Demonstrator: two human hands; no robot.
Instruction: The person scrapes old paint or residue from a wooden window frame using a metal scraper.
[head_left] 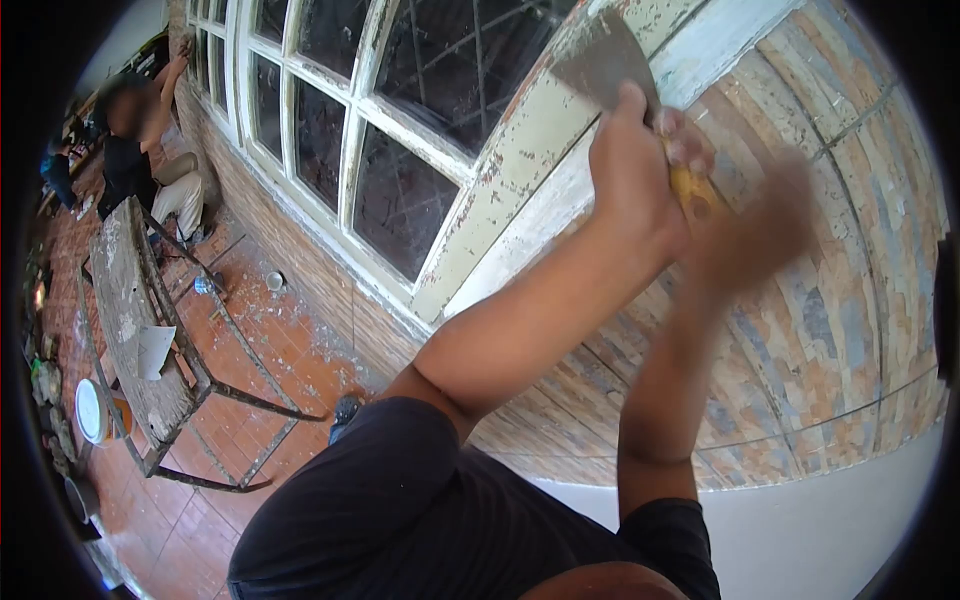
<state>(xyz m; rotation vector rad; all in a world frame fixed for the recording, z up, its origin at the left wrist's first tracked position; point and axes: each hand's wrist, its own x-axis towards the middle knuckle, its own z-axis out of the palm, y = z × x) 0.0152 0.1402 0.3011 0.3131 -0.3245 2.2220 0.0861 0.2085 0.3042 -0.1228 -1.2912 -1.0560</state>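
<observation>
My left hand (640, 160) is wrapped around a scraper, with the thumb up near its blade. The wide metal blade (608, 60) lies against the window frame (520, 170), whose pale paint is chipped and flaking. Below my fingers the scraper's yellow handle (692, 190) sticks out. Close to the handle's end is my right hand (760, 230), smeared by motion. Its fingers cannot be made out, nor whether it touches the handle.
Glass panes with white bars (410, 190) fill the window beside a stone-patterned wall (800, 330). A worn bench (130, 300) with a metal frame stands at left, near a white-lidded bucket (90, 410). Another person (130, 150) works farther along the window. Paint flakes litter the tiled floor (290, 330).
</observation>
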